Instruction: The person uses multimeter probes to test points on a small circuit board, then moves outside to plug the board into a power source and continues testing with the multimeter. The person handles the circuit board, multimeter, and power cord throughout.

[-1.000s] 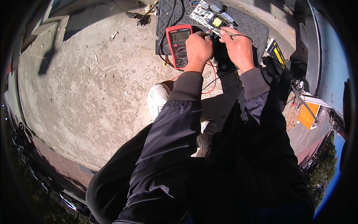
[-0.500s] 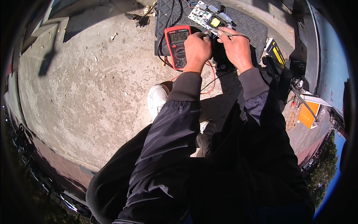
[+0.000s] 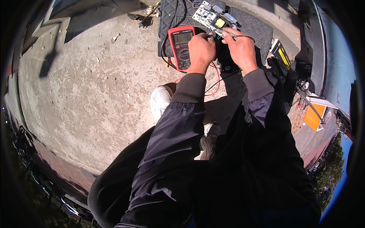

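My left hand (image 3: 201, 49) is closed, knuckles up, beside the multimeter. What its fingertips pinch is hidden from me. In my right hand (image 3: 243, 52) is a slim pen-like probe (image 3: 242, 36), held between thumb and fingers, its tip pointing left toward the left fingertips. Just beyond both hands lies a white circuit board (image 3: 205, 14) with a yellow-wrapped transformer (image 3: 219, 22) and grey metal parts. The red-cased multimeter (image 3: 182, 53) lies face up left of my left hand, its display showing almost nothing readable. A red lead (image 3: 218, 86) loops below my hands.
Board and meter rest on dark ribbed mats (image 3: 251, 28). A black and yellow box (image 3: 281, 55) stands to the right, with an orange panel (image 3: 314, 117) farther down that side. My white shoe (image 3: 161, 99) is on the concrete floor (image 3: 95, 95). Dark debris (image 3: 144, 21) lies at the upper left.
The multimeter's display showed large digits and now looks nearly blank. My hands, the probe and the board have stayed almost in place.
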Available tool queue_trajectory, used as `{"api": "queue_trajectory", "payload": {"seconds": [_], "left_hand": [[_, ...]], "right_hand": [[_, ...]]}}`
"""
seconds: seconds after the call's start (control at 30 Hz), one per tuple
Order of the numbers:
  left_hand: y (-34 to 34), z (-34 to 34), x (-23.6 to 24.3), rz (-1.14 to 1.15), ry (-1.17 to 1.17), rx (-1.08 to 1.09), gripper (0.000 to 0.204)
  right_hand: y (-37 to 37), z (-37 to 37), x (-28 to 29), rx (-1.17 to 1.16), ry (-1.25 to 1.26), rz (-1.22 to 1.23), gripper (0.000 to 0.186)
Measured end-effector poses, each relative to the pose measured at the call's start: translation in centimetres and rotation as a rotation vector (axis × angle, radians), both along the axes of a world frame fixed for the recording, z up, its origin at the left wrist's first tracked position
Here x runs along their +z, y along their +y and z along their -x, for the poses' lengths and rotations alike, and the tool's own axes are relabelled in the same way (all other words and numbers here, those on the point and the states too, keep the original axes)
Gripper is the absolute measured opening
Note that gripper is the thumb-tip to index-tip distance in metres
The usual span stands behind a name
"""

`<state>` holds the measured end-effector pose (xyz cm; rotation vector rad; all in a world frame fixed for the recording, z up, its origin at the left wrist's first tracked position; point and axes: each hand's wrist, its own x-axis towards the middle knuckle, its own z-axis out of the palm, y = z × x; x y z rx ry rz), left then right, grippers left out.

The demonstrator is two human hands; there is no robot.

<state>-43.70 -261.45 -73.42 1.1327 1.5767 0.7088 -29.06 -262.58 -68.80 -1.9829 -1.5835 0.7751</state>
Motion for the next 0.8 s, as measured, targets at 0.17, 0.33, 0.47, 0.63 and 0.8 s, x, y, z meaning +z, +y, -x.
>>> {"api": "queue_trajectory", "payload": {"seconds": [0.17, 0.33, 0.47, 0.63, 0.8], "left_hand": [[0.03, 0.04, 0.05, 0.001, -0.003, 0.001, 0.028], [-0.04, 0.04, 0.03, -0.005, 0.001, 0.006, 0.029], [-0.02, 0.01, -0.02, -0.013, 0.008, 0.007, 0.029], [-0.06, 0.0, -0.09, -0.025, 0.01, 0.007, 0.029], [-0.01, 0.0, -0.23, -0.028, 0.021, -0.003, 0.029]], "right_hand": [[-0.04, -0.01, 0.23, -0.005, -0.012, 0.031, 0.033], [-0.01, 0.12, 0.09, -0.01, 0.002, 0.022, 0.032], [-0.03, -0.01, 0.14, 0.002, -0.014, 0.03, 0.032], [-0.05, 0.06, 0.13, -0.001, -0.008, 0.012, 0.032], [-0.14, -0.11, 0.16, 0.013, -0.024, 0.007, 0.032]]}}
